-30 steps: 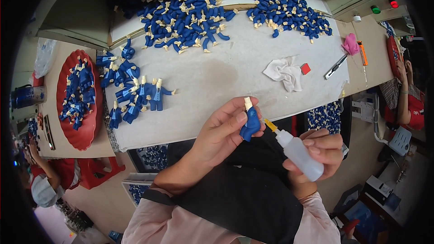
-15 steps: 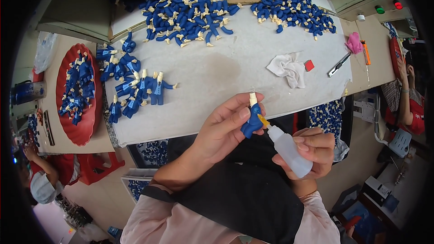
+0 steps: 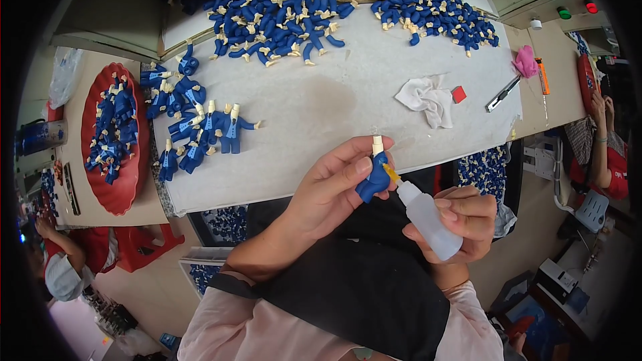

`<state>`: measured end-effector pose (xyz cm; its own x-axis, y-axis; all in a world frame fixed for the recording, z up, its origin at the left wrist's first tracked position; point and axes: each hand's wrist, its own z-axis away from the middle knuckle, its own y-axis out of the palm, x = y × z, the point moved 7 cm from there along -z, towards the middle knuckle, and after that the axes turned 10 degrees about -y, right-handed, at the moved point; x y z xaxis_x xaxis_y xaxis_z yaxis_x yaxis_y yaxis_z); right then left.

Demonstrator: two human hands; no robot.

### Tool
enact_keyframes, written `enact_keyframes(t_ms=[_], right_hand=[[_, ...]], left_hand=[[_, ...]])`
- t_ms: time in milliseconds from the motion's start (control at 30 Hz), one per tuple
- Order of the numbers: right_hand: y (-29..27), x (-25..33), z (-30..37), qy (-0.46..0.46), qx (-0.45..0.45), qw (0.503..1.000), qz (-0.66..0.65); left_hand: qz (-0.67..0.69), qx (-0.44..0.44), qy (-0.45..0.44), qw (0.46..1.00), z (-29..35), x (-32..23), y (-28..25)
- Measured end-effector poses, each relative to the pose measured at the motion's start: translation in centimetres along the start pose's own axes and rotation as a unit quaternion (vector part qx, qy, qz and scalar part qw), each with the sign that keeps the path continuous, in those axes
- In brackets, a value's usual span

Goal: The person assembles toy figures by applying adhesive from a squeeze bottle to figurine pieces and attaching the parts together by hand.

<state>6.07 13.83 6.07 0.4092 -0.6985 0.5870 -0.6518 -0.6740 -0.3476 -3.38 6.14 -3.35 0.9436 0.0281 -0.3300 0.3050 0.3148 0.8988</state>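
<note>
Pinched upright in my left hand [image 3: 339,180] is a small blue figurine body [image 3: 372,184] with a cream neck. My right hand [image 3: 468,224] is wrapped round a translucent white squeeze bottle [image 3: 430,222]. Its yellow tip [image 3: 391,173] points up and left at the figurine's side and seems to touch it near the shoulder. Both hands are over the near edge of the white-covered table [image 3: 287,140]. To the left on the table stand and lie several blue figurine bodies [image 3: 231,127] with cream necks, some with arms attached.
Heaps of blue arm pieces [image 3: 267,20] and smaller blue parts [image 3: 435,13] lie at the back. A white cloth [image 3: 426,99], red block [image 3: 458,94] and box cutter [image 3: 502,95] lie right. At left is a red tray [image 3: 139,180] of figurines. Co-workers sit at both sides.
The figurine has tilted and shifted very slightly in my left hand, and the bottle's tip has moved slightly up along its side. Both hands keep their grips.
</note>
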Motion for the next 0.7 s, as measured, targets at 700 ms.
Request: enact_keyframes(t_ms=[700], right_hand=[[0.2,0.2,0.4,-0.002,-0.01,1.0,0.029]], left_hand=[[-0.081,-0.091,0.067,0.99,0.6,-0.9,-0.4]])
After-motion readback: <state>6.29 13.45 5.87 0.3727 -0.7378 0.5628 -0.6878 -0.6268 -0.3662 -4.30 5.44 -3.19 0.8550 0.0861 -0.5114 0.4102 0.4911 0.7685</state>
